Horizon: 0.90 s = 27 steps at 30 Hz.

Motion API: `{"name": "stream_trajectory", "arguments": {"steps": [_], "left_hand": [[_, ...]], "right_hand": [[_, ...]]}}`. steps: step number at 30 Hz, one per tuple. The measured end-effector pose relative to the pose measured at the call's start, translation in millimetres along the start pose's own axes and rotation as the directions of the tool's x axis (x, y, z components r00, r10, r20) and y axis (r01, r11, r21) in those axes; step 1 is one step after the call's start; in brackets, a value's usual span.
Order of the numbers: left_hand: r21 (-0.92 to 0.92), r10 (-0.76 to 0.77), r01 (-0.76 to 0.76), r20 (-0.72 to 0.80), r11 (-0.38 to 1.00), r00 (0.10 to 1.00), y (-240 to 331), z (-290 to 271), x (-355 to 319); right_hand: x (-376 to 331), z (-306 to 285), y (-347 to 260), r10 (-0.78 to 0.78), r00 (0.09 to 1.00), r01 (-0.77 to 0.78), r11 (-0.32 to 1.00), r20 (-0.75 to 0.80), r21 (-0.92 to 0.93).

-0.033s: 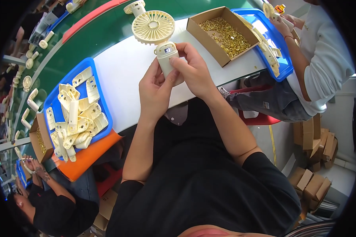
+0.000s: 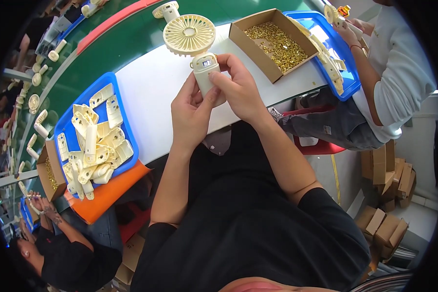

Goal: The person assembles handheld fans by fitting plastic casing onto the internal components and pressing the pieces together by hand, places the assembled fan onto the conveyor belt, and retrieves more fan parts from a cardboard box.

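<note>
Both hands hold a cream handheld fan point(image 2: 204, 78) upright over the near edge of the white work surface. Its round slotted head point(image 2: 189, 32) is at the top, and a small display window point(image 2: 206, 63) faces me on the handle. My left hand point(image 2: 193, 104) is closed round the lower left of the handle. The right hand point(image 2: 237, 85) grips the other side, its thumb pressing on the front just below the display. Parts of the fingers are hidden behind the handle.
On the left, a blue tray point(image 2: 131, 124) holds several cream casing halves. A cardboard box point(image 2: 250, 51) of small brass parts stands to the right. Another blue tray point(image 2: 348, 90) lies beside a co-worker point(image 2: 399, 68). Another fan point(image 2: 169, 10) lies on the green conveyor belt point(image 2: 131, 41).
</note>
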<state>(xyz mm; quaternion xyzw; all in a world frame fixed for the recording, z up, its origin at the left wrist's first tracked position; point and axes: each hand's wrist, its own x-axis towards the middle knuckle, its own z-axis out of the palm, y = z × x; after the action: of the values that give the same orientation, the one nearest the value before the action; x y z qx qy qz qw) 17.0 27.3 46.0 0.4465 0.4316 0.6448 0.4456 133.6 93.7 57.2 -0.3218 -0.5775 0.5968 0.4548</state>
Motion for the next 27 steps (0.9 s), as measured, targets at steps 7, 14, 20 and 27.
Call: {"name": "stream_trajectory", "arguments": {"steps": [7,14,20,27], "left_hand": [[0.004,-0.013,0.013,0.017,1.000,1.000,3.1,9.8,5.6],[0.015,-0.028,0.027,0.070,1.000,0.997,1.9,19.5,17.9],[0.066,-0.017,0.013,0.069,0.998,0.997,-2.1,26.6,35.2],[0.057,0.026,-0.032,0.113,0.998,0.993,1.0,35.2,57.0]], "right_hand": [[5.8,-15.9,5.1,-0.002,0.999,0.005,0.997,0.040,-0.077],[11.8,-31.8,5.3,0.008,0.999,-0.012,0.997,0.046,0.082],[21.7,-38.0,-5.8,0.016,1.000,-0.015,0.999,-0.018,0.041],[36.8,-46.3,-9.5,-0.040,0.994,0.038,0.999,-0.100,-0.026]]}}
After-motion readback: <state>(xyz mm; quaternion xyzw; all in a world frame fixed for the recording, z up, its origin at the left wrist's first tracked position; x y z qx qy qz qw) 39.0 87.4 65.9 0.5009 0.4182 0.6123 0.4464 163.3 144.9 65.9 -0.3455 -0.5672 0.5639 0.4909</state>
